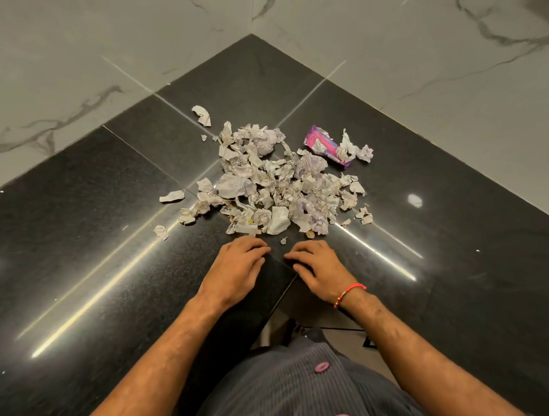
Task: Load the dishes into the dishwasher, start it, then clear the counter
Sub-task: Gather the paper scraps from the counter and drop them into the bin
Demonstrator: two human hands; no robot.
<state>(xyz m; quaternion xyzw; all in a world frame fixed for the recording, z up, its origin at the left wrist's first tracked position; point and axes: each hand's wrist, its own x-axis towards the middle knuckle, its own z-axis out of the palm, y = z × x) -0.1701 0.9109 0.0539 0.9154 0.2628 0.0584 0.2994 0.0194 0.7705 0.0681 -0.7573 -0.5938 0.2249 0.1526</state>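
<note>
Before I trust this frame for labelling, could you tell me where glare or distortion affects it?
Head view: bright streaks and spot reflections glare off the black counter; wide-angle distortion bends its edges outward; the paper scraps and both hands, left hand and right hand, look sharp.

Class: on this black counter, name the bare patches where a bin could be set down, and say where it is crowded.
Bare: the counter left of the paper scrap pile, up to the marble wall; also the stretch right of the right hand. Crowded: the middle, from the purple wrapper down to the left hand.
</note>
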